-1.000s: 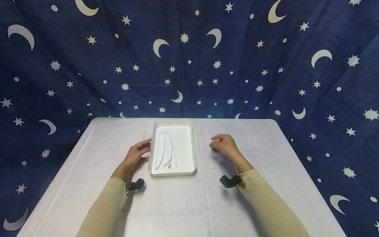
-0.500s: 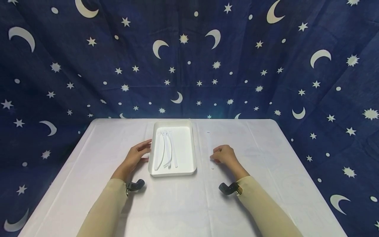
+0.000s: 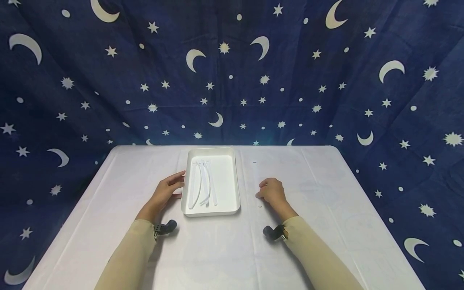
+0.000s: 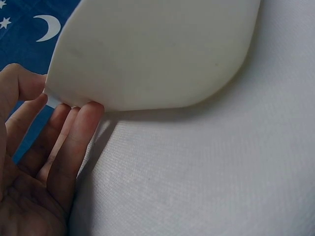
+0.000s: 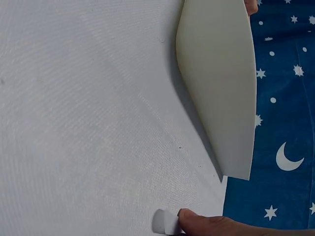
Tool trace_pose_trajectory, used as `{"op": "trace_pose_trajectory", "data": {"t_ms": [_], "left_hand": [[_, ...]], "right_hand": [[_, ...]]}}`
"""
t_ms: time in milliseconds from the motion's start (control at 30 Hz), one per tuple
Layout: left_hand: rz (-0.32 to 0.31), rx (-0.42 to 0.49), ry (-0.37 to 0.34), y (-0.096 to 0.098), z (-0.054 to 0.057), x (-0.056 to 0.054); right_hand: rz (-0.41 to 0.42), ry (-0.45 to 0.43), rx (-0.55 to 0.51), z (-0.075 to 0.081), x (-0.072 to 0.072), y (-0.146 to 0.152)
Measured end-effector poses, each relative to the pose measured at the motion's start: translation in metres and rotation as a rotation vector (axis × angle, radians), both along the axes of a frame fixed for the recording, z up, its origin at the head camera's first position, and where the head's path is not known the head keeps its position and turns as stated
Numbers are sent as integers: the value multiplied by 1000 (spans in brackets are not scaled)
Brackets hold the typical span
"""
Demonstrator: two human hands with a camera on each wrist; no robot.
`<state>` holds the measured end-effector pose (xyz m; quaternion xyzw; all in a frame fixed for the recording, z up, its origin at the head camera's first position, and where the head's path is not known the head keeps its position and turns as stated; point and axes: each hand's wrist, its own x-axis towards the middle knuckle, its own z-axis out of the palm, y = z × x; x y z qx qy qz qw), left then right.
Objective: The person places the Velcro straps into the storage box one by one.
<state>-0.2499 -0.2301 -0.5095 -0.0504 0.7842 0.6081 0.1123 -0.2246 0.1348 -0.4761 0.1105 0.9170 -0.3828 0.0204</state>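
A shallow white tray (image 3: 229, 181) lies on the table, holding several slender white plastic sticks (image 3: 206, 183), some curved, on its left half. My left hand (image 3: 167, 189) rests against the tray's left side; the left wrist view shows the fingertips (image 4: 93, 110) touching its outer wall. To the right of the tray, a thin white stick (image 3: 255, 175) with a small blue mark at its far end lies on the cloth. My right hand (image 3: 272, 191) pinches it nearer its rounded near end. In the right wrist view only the thumb (image 5: 197, 222) shows, touching the white stick.
A white cloth (image 3: 217, 257) covers the table. Behind it and at both sides hangs a dark blue curtain (image 3: 232, 60) with moons and stars. A black wrist camera (image 3: 166, 226) sits at the left wrist, another black camera (image 3: 273, 233) at the right.
My right hand has moved down toward the near part of the white stick and its fingers have closed on it. The left hand and the tray stay in place.
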Motion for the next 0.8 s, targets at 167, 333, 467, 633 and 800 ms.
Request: {"op": "trace_pose_trajectory", "data": {"t_ms": [167,333,467,633,800], "left_hand": [[-7,-19,12,-1,0,1],[-7,-8,10,-1,1,2],[-7,10,11,0,1,2],[0,3,3,0,1,1],[-1,-12,1,0,1,1]], "right_hand": [[0,-3,26,1,-1,-3],[16,-6,50,-1,-2,-3],[26,1,52,-3,-3,-3],[26,5,49,-4,-3,-5],[27,28,51,-3,-2,-7]]}}
